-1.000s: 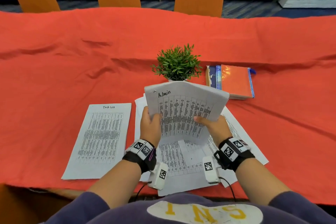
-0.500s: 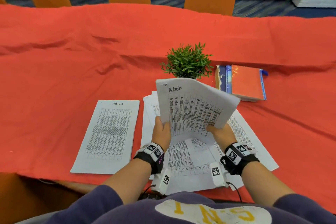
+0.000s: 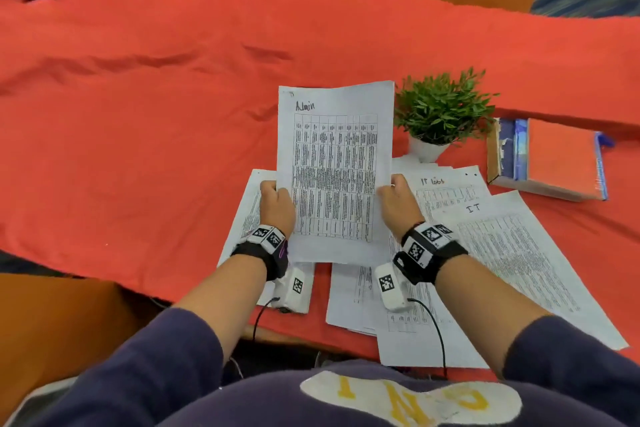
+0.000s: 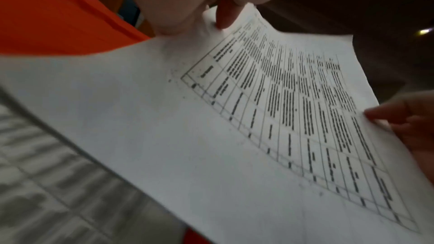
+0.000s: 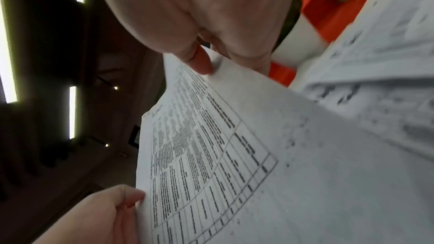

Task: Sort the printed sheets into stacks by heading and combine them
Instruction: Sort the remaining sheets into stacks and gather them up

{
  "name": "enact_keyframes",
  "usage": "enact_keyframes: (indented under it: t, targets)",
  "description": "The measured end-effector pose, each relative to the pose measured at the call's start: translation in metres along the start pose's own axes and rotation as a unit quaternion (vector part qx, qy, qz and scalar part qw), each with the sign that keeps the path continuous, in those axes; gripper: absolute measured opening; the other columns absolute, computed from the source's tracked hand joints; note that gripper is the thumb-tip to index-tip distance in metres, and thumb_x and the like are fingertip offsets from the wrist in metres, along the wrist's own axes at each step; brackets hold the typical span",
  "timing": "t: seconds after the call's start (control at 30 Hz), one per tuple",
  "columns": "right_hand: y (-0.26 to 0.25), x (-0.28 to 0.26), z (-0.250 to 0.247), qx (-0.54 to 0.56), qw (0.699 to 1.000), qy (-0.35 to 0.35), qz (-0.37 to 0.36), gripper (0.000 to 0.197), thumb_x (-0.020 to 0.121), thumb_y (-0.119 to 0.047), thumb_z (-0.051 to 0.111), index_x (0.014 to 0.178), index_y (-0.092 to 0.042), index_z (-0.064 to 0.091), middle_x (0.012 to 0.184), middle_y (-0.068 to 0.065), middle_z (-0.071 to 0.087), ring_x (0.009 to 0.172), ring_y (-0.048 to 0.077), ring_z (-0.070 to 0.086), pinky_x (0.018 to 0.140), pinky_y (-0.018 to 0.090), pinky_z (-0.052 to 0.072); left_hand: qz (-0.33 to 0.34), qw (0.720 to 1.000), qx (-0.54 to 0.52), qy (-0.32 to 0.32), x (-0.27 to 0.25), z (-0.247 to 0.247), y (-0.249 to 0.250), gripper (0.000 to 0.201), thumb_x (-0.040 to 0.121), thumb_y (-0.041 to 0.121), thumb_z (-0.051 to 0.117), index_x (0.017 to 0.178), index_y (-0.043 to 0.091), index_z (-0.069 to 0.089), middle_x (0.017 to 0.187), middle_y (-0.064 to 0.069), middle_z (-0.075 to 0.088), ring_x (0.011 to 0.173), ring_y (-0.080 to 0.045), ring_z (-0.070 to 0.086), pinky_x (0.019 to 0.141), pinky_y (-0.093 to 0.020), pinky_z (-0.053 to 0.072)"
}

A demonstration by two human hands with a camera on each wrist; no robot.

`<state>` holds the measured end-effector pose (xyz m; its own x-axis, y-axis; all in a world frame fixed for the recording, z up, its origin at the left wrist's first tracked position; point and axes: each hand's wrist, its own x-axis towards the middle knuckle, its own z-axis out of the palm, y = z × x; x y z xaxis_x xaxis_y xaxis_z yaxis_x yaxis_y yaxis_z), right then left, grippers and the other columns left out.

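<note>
Head view: Admin sheet (image 3: 334, 170) held up clear of the desk (image 3: 138, 114), long axis running away from the person, heading at the far end; left hand (image 3: 277, 206) pinches its left long edge and right hand (image 3: 398, 206) its right long edge, both about midway along; paper thin, white, slightly bowed, printed with a dense ruled table. Below the left hand, partly hidden, lies another printed sheet (image 3: 247, 215) near the desk's near edge; to the right a loose fan of sheets (image 3: 502, 253), headed "IT" and something like "IT Logs", reaches the near edge; no Admin stack is visible, so judged placement is bare red cloth to the left, nearer the left hand. Potted plant (image 3: 443, 107) and orange notebook (image 3: 561, 156) stand just beyond the fan.

Left wrist view: left thumb on the printed face, fingers hidden behind, pinching the sheet's edge; paper matte, flexing; right fingertips (image 4: 375, 113) at the opposite edge; blurred printed paper below.

Right wrist view: right thumb on the face in the same pinch; left hand gripping the far edge; fanned sheets blurred alongside.
</note>
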<state>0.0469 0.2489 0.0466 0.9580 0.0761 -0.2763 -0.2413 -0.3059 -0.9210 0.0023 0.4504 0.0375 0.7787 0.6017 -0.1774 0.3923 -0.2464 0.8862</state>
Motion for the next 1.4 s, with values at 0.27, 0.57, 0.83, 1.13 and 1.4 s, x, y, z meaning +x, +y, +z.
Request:
enact_keyframes:
  t: [0.27, 0.57, 0.83, 1.13, 1.4]
  targets:
    - [0.048, 0.007, 0.101, -0.108, 0.982, -0.114, 0.102, 0.005, 0.086, -0.012, 0.057, 0.084, -0.008, 0.054, 0.077, 0.01, 0.055, 0.07, 0.023, 0.053, 0.064, 0.031, 0.044, -0.067, 0.993, 0.093, -0.019, 0.05, -0.077, -0.077, 0.019, 0.09, -0.003, 0.031, 0.079, 0.011, 0.035, 0.064, 0.0, 0.031, 0.054, -0.018, 0.029, 0.045, -0.026, 0.024]
    - [0.071, -0.001, 0.14, -0.22, 0.96, -0.117, 0.128, 0.017, 0.088, -0.014, 0.06, 0.092, -0.01, 0.044, 0.082, 0.003, 0.052, 0.083, 0.025, 0.058, 0.057, 0.026, 0.045, -0.14, 0.983, 0.121, -0.008, 0.053, -0.08, -0.137, 0.015, 0.09, -0.004, 0.032, 0.094, 0.009, 0.039, 0.075, -0.007, 0.046, 0.067, -0.023, 0.045, 0.053, -0.03, 0.033]
    - [0.076, -0.008, 0.149, -0.234, 0.964, -0.073, 0.1, 0.039, 0.091, -0.006, 0.056, 0.126, -0.001, 0.04, 0.116, 0.017, 0.059, 0.099, 0.029, 0.059, 0.071, 0.025, 0.043, -0.092, 0.953, 0.288, 0.014, 0.057, -0.083, -0.144, 0.033, 0.088, 0.001, 0.044, 0.118, 0.009, 0.055, 0.122, -0.017, 0.053, 0.117, -0.035, 0.047, 0.095, -0.041, 0.042]
    - [0.064, -0.011, 0.134, -0.221, 0.967, -0.092, 0.083, 0.03, 0.091, -0.001, 0.045, 0.119, 0.0, 0.055, 0.112, 0.014, 0.062, 0.1, 0.027, 0.061, 0.084, 0.029, 0.049, -0.111, 0.939, 0.324, -0.028, 0.052, -0.083, -0.136, 0.042, 0.092, 0.009, 0.043, 0.134, 0.006, 0.046, 0.133, -0.022, 0.042, 0.126, -0.038, 0.038, 0.103, -0.045, 0.036]
    - [0.078, -0.015, -0.027, -0.132, 0.983, 0.056, 0.114, 0.027, 0.089, -0.012, 0.057, 0.116, -0.01, 0.057, 0.092, 0.004, 0.058, 0.081, 0.02, 0.058, 0.067, 0.027, 0.048, 0.005, 0.944, 0.319, -0.082, 0.012, 0.006, -0.07, 0.043, 0.09, 0.021, 0.056, 0.131, 0.01, 0.051, 0.137, -0.017, 0.043, 0.126, -0.034, 0.043, 0.104, -0.043, 0.036]
